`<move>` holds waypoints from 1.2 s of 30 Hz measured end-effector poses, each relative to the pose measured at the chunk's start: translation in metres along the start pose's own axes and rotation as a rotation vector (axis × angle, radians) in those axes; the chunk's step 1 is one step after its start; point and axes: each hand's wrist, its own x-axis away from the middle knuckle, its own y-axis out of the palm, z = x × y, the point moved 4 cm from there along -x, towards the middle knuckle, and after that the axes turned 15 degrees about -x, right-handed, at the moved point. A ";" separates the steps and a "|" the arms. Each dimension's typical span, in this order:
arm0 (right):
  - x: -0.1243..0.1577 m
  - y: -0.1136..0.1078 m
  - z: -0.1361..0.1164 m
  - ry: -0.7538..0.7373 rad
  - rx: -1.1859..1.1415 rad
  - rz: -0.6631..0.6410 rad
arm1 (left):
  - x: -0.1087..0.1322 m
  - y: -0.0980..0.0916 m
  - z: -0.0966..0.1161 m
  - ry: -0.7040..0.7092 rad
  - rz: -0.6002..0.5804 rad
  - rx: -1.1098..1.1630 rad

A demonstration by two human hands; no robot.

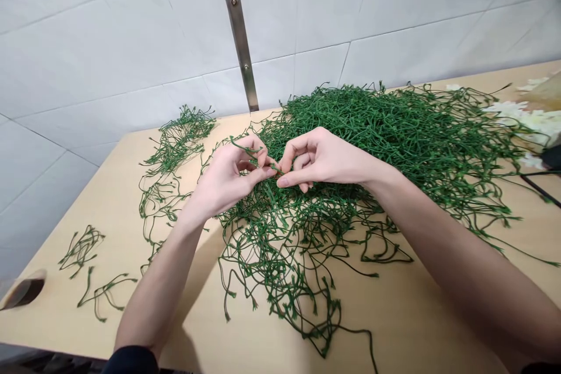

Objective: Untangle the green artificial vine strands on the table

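**Two hands pinch one green stem at the near edge of the pile**

The left hand (232, 172) and the right hand (315, 158) meet fingertip to fingertip just at the near-left edge of the pile of green stems (394, 128). Both hands are closed narrow. The thumb and the first fingers of each press on the same thin green stem (243, 147), and the other fingers are curled in.

The visible part of this stem is short. Its long axis runs slanted, from the upper left above the left hand's knuckles down to the right, where the two hands touch. Its free end points up and left, away from the pile. How far the stem goes on inside the right hand, I cannot tell.

The pile lies on the desk (416, 315), and many stems hang out of it toward the near side. Left of the pile there is a thinner cluster of stems (179, 134), and further left some loose sprigs (83, 245) lie well apart from it. Right of the pile lie white flowers (521, 117). Behind the pile a metal strip (242, 52) stands tilted on the tiled wall (109, 58).
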 end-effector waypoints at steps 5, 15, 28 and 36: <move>-0.003 -0.002 0.000 -0.019 -0.015 0.022 | -0.002 0.002 -0.004 0.008 0.032 -0.019; -0.007 -0.004 0.007 -0.064 0.047 0.005 | -0.001 0.005 -0.004 0.040 -0.077 -0.253; -0.002 -0.001 0.005 -0.102 0.589 -0.008 | -0.001 0.008 -0.003 0.125 -0.140 -0.558; 0.002 0.005 -0.003 -0.429 1.030 -0.022 | 0.004 0.007 -0.006 0.112 -0.145 -0.547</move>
